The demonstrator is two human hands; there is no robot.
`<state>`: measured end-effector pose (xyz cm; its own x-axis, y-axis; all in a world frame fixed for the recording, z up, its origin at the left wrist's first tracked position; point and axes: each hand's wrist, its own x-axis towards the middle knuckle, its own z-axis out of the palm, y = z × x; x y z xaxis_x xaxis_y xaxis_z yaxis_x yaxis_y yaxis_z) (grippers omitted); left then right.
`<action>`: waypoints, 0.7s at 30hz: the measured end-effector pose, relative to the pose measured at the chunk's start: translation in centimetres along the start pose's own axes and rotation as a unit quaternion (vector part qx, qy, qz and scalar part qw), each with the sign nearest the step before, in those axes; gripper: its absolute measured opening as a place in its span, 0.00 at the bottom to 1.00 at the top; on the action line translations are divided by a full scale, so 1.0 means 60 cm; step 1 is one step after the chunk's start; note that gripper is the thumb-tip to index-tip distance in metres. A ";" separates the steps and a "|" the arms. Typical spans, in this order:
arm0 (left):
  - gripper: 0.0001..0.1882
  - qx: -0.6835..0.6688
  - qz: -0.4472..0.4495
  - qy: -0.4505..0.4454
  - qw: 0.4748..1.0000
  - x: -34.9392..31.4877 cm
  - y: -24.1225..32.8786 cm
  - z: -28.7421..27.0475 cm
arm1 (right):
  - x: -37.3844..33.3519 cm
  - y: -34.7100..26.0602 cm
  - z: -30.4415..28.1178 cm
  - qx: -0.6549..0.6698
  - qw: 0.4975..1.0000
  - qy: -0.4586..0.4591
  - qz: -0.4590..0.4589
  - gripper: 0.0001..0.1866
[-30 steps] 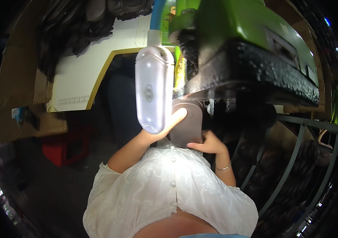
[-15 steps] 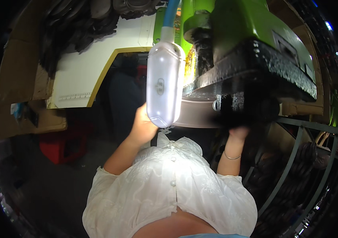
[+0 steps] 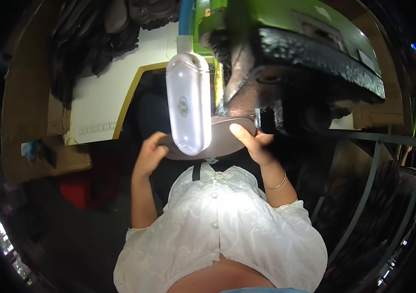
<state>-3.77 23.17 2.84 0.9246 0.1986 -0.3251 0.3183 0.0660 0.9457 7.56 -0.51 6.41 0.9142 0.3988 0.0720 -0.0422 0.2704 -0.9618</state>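
A flat grey-brown shoe sole [image 3: 222, 141] lies level below the machine head, held between both hands. My left hand [image 3: 150, 154] is closed at its left end, with the fingers curled round the edge. My right hand [image 3: 256, 145] grips the right end, thumb stretched flat on top and the other fingers mostly hidden underneath. The far edge of the sole is close to the metal working part of the green sewing-type machine [image 3: 286, 53]; I cannot tell whether they touch. A lit, whitish lamp [image 3: 188, 105] hides the sole's middle-left part.
Piles of dark soles [image 3: 88, 53] rest at the far left on a white tabletop [image 3: 120, 93] with a yellow-edged cutout. Cardboard [image 3: 66, 158] and a red stool [image 3: 78, 190] are lower left. At right stands a metal rack [image 3: 362, 195] with dark items.
The sole has come out further toward my body and left. My right hand has moved left from beside the machine onto the sole's top; my left hand has shifted left to its end.
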 end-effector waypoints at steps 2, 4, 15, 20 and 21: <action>0.22 0.084 -0.042 -0.167 0.981 0.006 -0.038 0.009 | 0.012 -0.022 0.002 -0.047 0.998 -0.048 0.000 0.18; 0.20 0.116 0.003 -0.236 0.965 0.008 -0.062 0.070 | 0.024 -0.040 -0.001 -0.088 0.991 -0.098 0.000 0.16; 0.13 0.080 0.218 0.005 0.973 0.060 0.104 0.200 | -0.010 -0.003 -0.073 -0.081 0.969 -0.213 0.098 0.30; 0.10 0.026 0.169 -0.010 0.985 0.036 0.118 0.189 | -0.120 0.089 -0.146 -0.083 0.930 -0.252 0.253 0.31; 0.09 0.025 0.178 0.005 0.984 0.031 0.116 0.187 | -0.128 0.082 -0.181 -0.069 0.927 -0.216 0.299 0.29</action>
<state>2.53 13.02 8.82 0.9774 0.2096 0.0273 -0.0153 -0.0585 0.9982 4.67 -11.74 -1.76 0.4958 0.7629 -0.4149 -0.4097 -0.2157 -0.8863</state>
